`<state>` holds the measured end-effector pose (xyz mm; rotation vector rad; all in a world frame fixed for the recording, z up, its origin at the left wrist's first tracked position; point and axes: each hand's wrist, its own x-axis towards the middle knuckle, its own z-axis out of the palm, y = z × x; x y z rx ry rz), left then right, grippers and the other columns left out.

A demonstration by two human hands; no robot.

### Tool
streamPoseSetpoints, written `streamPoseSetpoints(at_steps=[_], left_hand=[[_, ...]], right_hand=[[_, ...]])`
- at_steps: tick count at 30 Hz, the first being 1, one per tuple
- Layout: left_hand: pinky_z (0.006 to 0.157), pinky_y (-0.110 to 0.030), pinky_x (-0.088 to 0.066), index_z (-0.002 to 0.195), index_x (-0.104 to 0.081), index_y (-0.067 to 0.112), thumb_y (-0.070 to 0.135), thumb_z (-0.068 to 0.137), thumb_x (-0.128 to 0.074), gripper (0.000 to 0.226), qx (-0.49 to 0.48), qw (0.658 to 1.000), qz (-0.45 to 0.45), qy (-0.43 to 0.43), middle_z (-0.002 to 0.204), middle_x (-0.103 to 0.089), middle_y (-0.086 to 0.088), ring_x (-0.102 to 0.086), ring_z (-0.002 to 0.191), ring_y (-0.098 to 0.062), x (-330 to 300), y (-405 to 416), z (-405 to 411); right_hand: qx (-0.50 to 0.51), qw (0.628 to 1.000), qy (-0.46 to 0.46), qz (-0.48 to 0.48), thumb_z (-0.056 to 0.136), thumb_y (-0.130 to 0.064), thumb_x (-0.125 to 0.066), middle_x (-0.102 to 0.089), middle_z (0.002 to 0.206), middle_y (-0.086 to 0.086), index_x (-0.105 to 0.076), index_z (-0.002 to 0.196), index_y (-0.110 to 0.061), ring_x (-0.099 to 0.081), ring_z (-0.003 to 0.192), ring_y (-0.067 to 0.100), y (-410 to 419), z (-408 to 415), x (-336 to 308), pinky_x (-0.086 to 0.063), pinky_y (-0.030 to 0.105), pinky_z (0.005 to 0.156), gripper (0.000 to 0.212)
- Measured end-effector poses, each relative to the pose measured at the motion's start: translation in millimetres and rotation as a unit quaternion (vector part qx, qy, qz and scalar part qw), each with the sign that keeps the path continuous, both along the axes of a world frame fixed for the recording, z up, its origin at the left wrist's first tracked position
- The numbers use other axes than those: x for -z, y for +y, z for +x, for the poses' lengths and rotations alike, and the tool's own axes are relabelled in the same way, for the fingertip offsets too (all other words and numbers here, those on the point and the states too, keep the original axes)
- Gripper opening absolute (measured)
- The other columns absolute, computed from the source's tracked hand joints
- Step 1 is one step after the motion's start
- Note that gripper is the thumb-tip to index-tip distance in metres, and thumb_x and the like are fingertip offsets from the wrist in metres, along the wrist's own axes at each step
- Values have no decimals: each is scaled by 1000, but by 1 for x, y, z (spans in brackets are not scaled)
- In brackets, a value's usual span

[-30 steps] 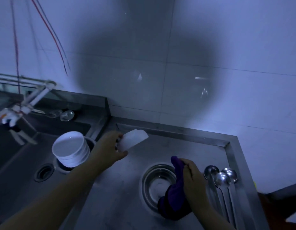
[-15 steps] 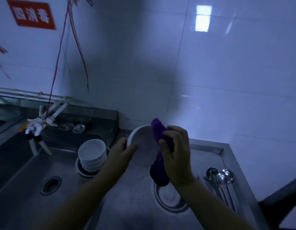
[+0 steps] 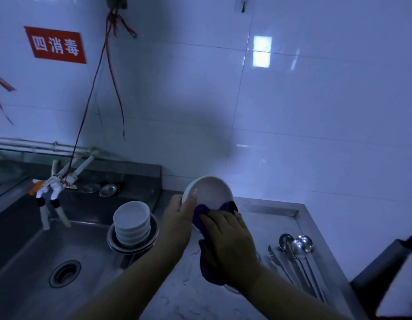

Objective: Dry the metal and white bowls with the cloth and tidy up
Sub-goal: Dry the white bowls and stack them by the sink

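A white bowl (image 3: 209, 191) is held tilted above the steel counter (image 3: 267, 218), its inside facing me. My left hand (image 3: 179, 215) grips its left rim. My right hand (image 3: 228, 236) presses a purple cloth (image 3: 201, 215) against the bowl's lower inside; the rest of the cloth hangs below my palm. A stack of white bowls (image 3: 132, 224) sits inside metal bowls (image 3: 133, 244) at the sink's right edge. My right arm hides the counter beneath it.
Several metal spoons (image 3: 295, 248) lie on the counter at the right. The sink (image 3: 34, 257) with its drain (image 3: 65, 273) is at the left, a white tap (image 3: 52, 188) above it. Tiled wall behind; red cords hang down.
The bowl was lifted off the counter level and tilted toward me. My right hand brought the cloth up from the metal bowl and now wipes inside the white bowl.
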<state>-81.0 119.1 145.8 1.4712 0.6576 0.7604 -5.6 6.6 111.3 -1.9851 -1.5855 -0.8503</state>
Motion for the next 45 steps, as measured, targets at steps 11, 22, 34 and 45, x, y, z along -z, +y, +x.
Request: streamPoseSetpoints(at_steps=[11, 22, 34, 45], left_hand=[[65, -35, -42, 82, -60, 10, 34, 79, -52, 25, 139, 983, 101, 60, 78, -57, -11, -53, 73, -25, -28, 10, -13], [63, -27, -53, 99, -59, 33, 24, 77, -57, 24, 122, 992, -9, -17, 94, -65, 1, -63, 81, -17, -7, -11, 1], [76, -21, -48, 108, -61, 25, 31, 79, -44, 34, 169, 970, 176, -10, 103, -64, 1, -59, 94, -11, -24, 3, 7], [62, -10, -48, 101, -55, 27, 7, 94, -45, 23, 65, 991, 72, -92, 96, -60, 2, -58, 80, -1, -15, -20, 30]], right_hand=[[-157, 977, -142, 33, 90, -24, -63, -72, 105, -2, -69, 109, -18, -65, 91, 12, -19, 23, -6, -45, 37, 97, 21], [-110, 983, -123, 79, 92, -22, -63, -72, 102, 7, -70, 108, -13, -66, 87, 17, -18, 27, -11, -52, 36, 84, 20], [-205, 964, -171, 22, 89, -19, -65, -69, 113, 5, -67, 112, -14, -65, 98, 17, -23, 45, -8, -52, 33, 86, 24], [-49, 988, -64, 132, 94, -29, -56, -73, 100, 6, -69, 108, -9, -69, 83, 17, 1, 20, -15, -57, 35, 77, 28]])
